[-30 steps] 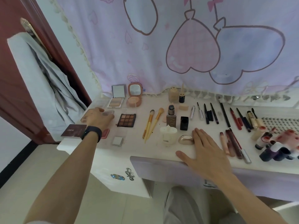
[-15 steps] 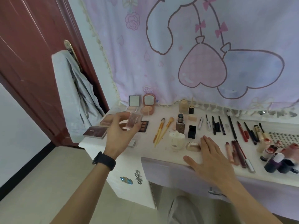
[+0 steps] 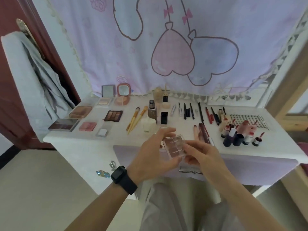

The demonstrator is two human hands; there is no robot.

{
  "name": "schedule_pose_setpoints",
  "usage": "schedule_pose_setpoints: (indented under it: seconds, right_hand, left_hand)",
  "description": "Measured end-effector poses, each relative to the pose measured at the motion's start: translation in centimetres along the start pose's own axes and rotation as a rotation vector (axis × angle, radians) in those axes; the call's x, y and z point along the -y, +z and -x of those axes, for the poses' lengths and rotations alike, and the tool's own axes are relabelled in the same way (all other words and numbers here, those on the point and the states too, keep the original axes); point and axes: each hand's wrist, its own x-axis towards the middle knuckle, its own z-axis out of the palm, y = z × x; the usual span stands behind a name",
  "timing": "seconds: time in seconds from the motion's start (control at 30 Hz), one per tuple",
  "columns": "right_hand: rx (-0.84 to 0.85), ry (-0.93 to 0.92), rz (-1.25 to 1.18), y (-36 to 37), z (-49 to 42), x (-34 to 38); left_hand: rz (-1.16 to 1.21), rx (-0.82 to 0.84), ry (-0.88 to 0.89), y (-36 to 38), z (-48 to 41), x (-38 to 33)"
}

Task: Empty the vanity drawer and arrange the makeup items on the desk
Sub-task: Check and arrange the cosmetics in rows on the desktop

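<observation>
A small clear-cased palette (image 3: 174,146) is held up between both hands, over the desk's (image 3: 80,144) near edge. The left hand (image 3: 150,157) curls round its left side from below, and the right hand (image 3: 205,157) pinches its right edge. Just beyond the grip stands a white bottle (image 3: 149,125), with pencils (image 3: 202,132) to its right and brushes (image 3: 135,120) further left.

Seen from a single wide-angle camera on the person's head, looking forward and down, close over the white vanity desk (image 3: 83,139) and facing the lilac cartoon-print curtain (image 3: 100,64) behind it.
</observation>
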Motion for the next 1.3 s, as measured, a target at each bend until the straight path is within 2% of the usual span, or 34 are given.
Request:
schedule_pose_setpoints:
  seconds: [0.17, 0.3, 0.53, 0.73, 0.87, 0.97, 1.07, 1.17, 1.3]
  right_hand:
    - [-0.059, 0.218, -0.390, -2.7, 1.0, -0.8]
    - [-0.024, 0.284, -0.437, -3.8, 1.4, -1.1]
    - [0.056, 0.217, -0.322, -4.6, 1.5, -1.5]
    - [0.121, 0.109, -0.052, -5.8, 1.7, -1.6]
    - [0.146, 0.088, -0.060, -6.8, 1.6, -1.1]
    - [0.161, 0.046, 0.043, -7.4, 1.4, -0.5]
    - [0.123, 0.040, -0.007, -7.3, 1.0, -0.6]
    - [-0.036, 0.069, -0.146, -6.8, 0.5, -1.7]
    - [-0.084, 0.076, -0.287, -6.6, 0.1, -2.6]
  left_hand:
    - [0.112, -0.045, -0.062, 3.1, 0.3, -0.8]
    - [0.344, -0.078, -0.183, 4.6, 0.2, -1.6]
    - [0.635, -0.088, -0.364, 5.8, -0.2, -2.1]
    - [0.689, -0.063, -0.396, 5.9, -0.1, -2.2]
    - [0.768, -0.013, -0.410, 5.8, -0.2, -2.1]
    - [0.816, 0.027, -0.455, 5.8, -0.5, -2.0]
    - [0.819, -0.035, -0.481, 6.2, -1.0, -2.1]
    - [0.764, -0.109, -0.422, 6.8, -1.2, -2.5]
    - [0.722, -0.056, -0.348, 6.7, -1.0, -3.1]
